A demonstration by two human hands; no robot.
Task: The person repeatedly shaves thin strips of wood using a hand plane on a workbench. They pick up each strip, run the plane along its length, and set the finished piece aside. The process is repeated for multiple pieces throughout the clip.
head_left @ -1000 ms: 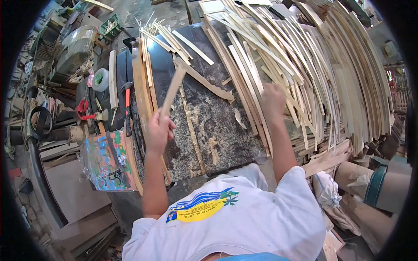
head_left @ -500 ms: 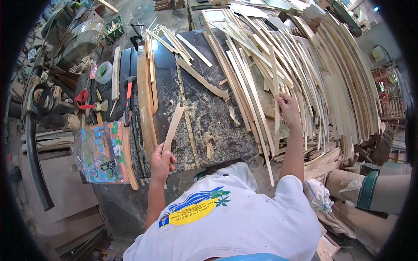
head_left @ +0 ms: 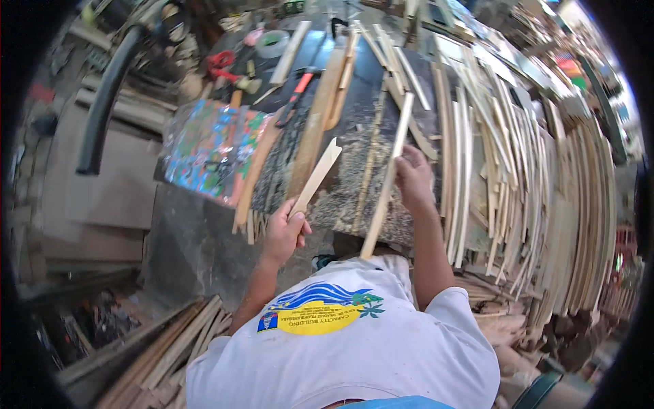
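Dressed in a white short-sleeved shirt [head_left: 422, 354] printed with blue waves [head_left: 310, 294], palm tree [head_left: 370, 311] and yellow half-disc [head_left: 310, 326] (finely lettered).

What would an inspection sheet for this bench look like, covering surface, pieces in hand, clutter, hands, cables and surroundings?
Surface: dark tabletop, worn and speckled with pale patches.
Job's things: a short wooden piece with a notched far end; a longer pale strip, its near end past the table edge.
Clutter: red-handled hammer and a colourful sheet on the left; many loose wood strips on the right.
Hands: left hand closed around the short piece; right hand gripping the strip.
Cables: nothing seen.
Surroundings: thick bent black tube at far left; long wooden pieces piled at lower left.
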